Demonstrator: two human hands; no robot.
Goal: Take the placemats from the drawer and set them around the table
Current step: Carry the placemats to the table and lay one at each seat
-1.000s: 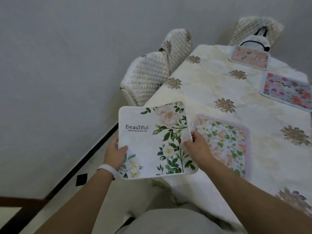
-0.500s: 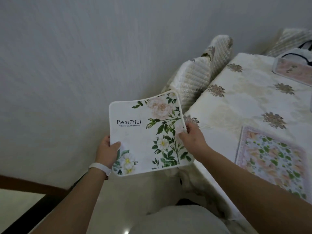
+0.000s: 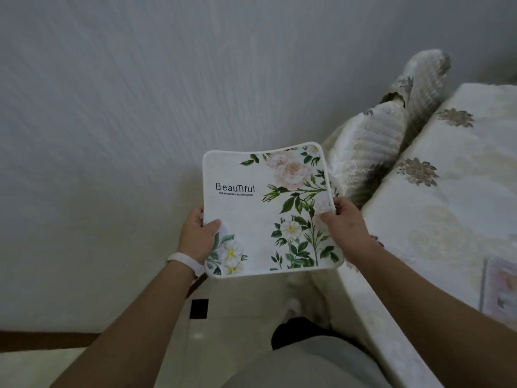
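Head view: looks down past both forearms at a wall corner, with the table's edge running off at 3 o'clock.
Placemat in hand: white floral placemat (image 3: pixel 268 208) printed "BeauTiful", held flat in the air just beside the table corner, not over the cloth.
Left hand (image 3: pixel 197 236): grasping the mat's left edge, thumb on top; a white wristband (image 3: pixel 186 263) sits on that wrist.
Right hand (image 3: pixel 345 228): pinching the mat's right edge, thumb on top, fingers underneath.
Table (image 3: pixel 447 219): covered by a cream cloth with brown flower motifs; quilted chair backs (image 3: pixel 391 130) stand at 1 o'clock.
Done: a pink-bordered floral placemat (image 3: pixel 500 289) already lies on the cloth at 4 o'clock, mostly out of frame.
Left: this mat is not yet laid; it likely goes at a place near the chairs. How many remain cannot be told, and the drawer is out of view.
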